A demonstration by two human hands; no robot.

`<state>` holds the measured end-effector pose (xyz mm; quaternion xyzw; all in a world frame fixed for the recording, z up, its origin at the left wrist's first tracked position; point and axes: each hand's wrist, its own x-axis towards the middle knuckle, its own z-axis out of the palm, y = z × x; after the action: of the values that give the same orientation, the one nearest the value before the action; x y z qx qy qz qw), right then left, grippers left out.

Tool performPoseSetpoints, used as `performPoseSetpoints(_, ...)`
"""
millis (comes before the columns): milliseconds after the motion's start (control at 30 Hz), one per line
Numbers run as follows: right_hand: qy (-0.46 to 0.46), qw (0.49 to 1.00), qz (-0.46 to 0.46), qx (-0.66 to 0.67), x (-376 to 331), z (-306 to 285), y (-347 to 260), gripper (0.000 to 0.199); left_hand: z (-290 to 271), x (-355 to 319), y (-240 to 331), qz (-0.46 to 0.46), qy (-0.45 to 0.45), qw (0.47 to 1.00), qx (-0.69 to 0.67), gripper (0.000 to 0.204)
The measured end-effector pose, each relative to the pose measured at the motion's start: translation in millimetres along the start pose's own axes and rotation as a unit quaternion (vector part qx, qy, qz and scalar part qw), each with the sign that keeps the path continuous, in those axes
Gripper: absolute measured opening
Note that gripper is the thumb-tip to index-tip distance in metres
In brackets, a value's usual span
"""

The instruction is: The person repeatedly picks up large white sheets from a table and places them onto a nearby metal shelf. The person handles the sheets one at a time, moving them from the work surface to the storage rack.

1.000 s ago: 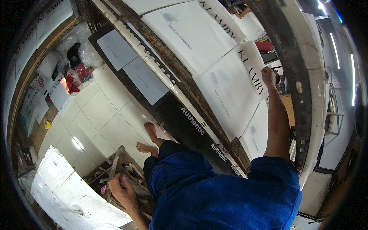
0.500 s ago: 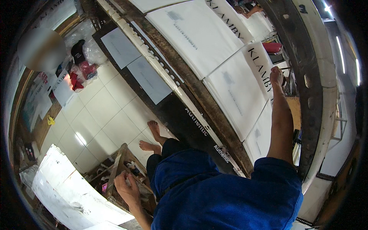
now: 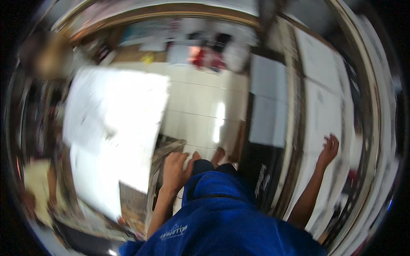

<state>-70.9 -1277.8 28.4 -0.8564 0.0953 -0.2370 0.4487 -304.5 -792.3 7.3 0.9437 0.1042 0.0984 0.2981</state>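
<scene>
My right hand (image 3: 329, 150) hangs over the long table at the right, its fingers loosely apart and nothing visible in it. Beneath it lie large white printed sheets (image 3: 321, 104), laid end to end along the table; motion smears their print. In front of my body, my left hand (image 3: 176, 171) is beside the worn wooden stand (image 3: 159, 160), thumb apart from the fingers and nothing visible in it. Left of that hand is a bright white board or sheet (image 3: 124, 123) with dark smudges. The frame is blurred, so I cannot tell whether the left hand touches the stand.
Grey-blue sheets (image 3: 268, 113) lie on a dark board beside the table's pale rail (image 3: 292, 102). Pale tiled floor (image 3: 194, 100) lies between the two work surfaces. Bags and red items (image 3: 209, 57) are at the far end. A person in yellow (image 3: 40, 183) is at lower left.
My view has swung left, bringing the white board toward the middle. My right hand, earlier closed at the sheets' far edge, now hangs over them with fingers apart.
</scene>
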Motion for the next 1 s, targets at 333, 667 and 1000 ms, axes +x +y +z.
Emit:
performPoseSetpoints(333,-0.375,0.904,-0.058,0.196,-66.0,213.1,-118.4,0.021,-60.6,-29.5,-24.6,-0.146,0.190,0.970,0.046,0.022)
performPoseSetpoints(667,-0.533,0.829,-0.034,0.169,-101.1,303.2,-152.5,0.021,-71.6,-25.2,-102.1,-0.246,0.244,0.936,0.065,0.025)
performPoseSetpoints(1000,-0.553,0.819,-0.016,0.149,-102.9,352.3,-165.9,0.022,-99.6,5.2,-101.5,-0.210,0.278,0.934,0.082,0.023)
